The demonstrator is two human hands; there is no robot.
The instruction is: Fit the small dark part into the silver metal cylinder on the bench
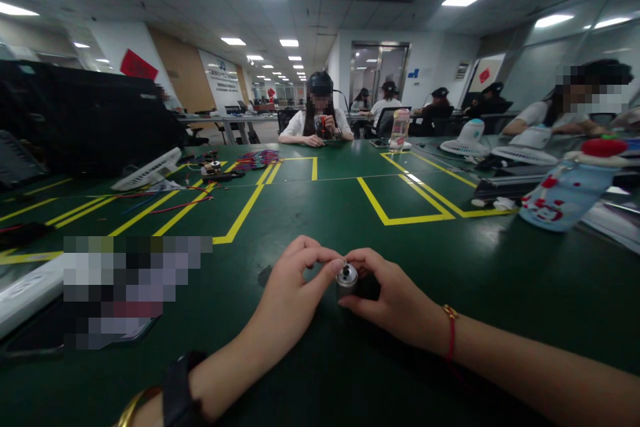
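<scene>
A small silver metal cylinder [347,285], which looks like a small motor, stands upright on the green table [300,213] in front of me. Its top face has a dark hole in the middle. My right hand [395,297] is closed around its right side, thumb in front and fingers behind. From the left, my left hand [293,287] reaches in with thumb and forefinger pinched together at the cylinder's top edge. Whatever lies between those fingertips is too small to make out.
To the left lie a white power strip [30,290] and a blurred-out flat object. Wires [257,159] and a white fan [147,170] sit farther back. A light-blue bottle [565,197] stands at right. Across the table a person [320,120] is seated.
</scene>
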